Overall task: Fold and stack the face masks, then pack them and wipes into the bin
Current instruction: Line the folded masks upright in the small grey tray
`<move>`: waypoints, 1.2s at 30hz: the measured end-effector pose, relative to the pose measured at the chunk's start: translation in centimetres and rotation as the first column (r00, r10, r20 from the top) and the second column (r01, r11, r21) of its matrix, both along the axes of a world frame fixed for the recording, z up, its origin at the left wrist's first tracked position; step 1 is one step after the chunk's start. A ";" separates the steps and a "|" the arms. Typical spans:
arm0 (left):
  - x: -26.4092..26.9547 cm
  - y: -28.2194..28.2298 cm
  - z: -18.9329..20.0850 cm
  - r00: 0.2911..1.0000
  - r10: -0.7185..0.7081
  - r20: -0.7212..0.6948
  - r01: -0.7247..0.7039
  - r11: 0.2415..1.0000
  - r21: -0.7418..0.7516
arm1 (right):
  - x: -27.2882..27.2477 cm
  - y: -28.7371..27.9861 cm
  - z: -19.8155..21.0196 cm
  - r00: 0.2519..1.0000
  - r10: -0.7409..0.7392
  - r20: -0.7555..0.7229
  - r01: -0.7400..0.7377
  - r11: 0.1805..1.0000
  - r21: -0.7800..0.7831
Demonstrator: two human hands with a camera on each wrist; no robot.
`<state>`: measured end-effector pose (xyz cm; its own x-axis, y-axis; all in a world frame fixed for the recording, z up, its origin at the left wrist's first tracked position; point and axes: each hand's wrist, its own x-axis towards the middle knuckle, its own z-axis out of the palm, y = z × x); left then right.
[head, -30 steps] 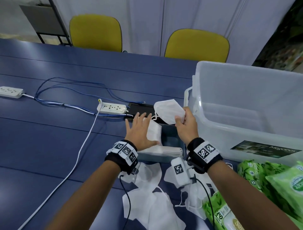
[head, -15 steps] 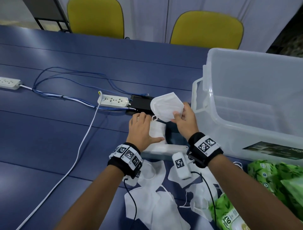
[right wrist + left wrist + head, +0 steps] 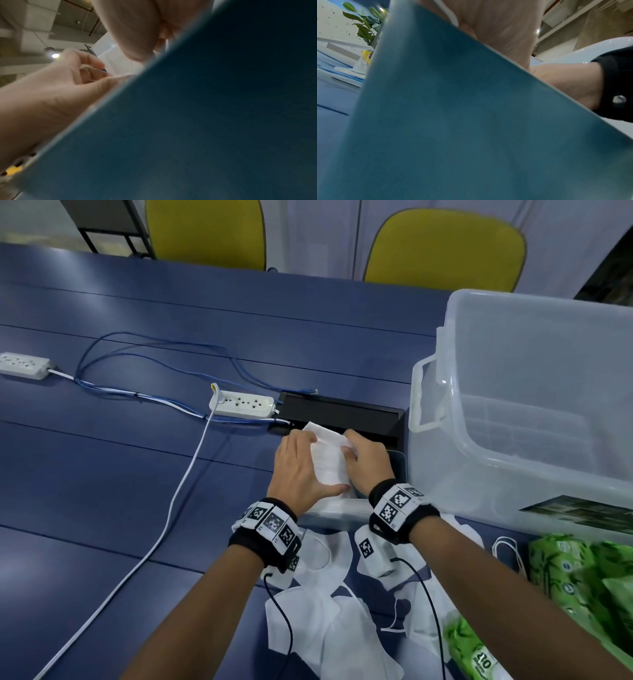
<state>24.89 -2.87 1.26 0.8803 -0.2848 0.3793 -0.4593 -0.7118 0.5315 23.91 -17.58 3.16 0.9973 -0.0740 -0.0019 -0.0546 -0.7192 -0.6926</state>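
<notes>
A stack of folded white masks stands on a teal box just left of the clear plastic bin. My left hand grips the stack's left side, thumb along its near edge. My right hand curls round its right side. Several loose unfolded masks lie near the table's front edge under my forearms. Green wipes packs sit at the right in front of the bin. Both wrist views are mostly filled by the teal box; the right wrist view shows my left hand with curled fingers.
A black cable hatch lies just behind the stack. A white power strip sits left of it, another power strip at the far left, with blue and white cables across the table. Two yellow chairs stand behind.
My right hand has brought the folded mask down from above the box onto the stack. My left hand went from flat beside the stack to gripping it.
</notes>
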 end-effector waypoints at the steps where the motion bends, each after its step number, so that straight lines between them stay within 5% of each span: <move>1: 0.0 0.0 0.1 1.000 0.001 -0.016 -0.002 1.000 -0.014 | 0.2 0.1 0.0 1.000 0.002 -0.012 -0.003 1.000 -0.031; 8: -0.1 0.2 0.7 0.985 -0.074 -0.156 0.047 0.984 -0.170 | 0.9 0.3 0.4 0.991 0.045 -0.126 -0.072 0.974 -0.215; 13: 0.4 1.3 0.8 0.952 -0.080 -0.296 -0.062 0.894 -0.443 | 1.3 -1.6 0.8 0.940 0.132 -0.316 -0.115 0.991 0.071; 17: 0.5 1.6 0.9 0.878 -0.125 -0.462 -0.044 0.940 -0.339 | 0.9 -1.3 2.6 0.877 0.247 -0.413 -0.219 0.969 0.113; 22: 0.1 1.8 0.1 0.895 -0.109 -0.433 -0.005 0.968 -0.252 | 0.4 0.3 2.6 0.845 0.274 -0.459 -0.244 0.962 0.126; 28: -0.1 1.9 -0.3 0.902 -0.105 -0.419 -0.032 0.952 -0.305 | 1.4 2.3 2.3 0.799 0.307 -0.518 -0.367 0.930 -0.016; 36: -0.2 2.0 -0.5 0.942 -0.175 -0.288 0.073 0.940 -0.332 | 2.3 2.4 2.4 0.725 0.309 -0.615 -0.392 0.920 -0.001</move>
<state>24.65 -0.84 0.81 0.9328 -0.3109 0.1820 -0.3097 -0.4338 0.8461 26.23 -15.18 5.55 0.7515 0.2397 -0.6147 -0.1490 -0.8459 -0.5120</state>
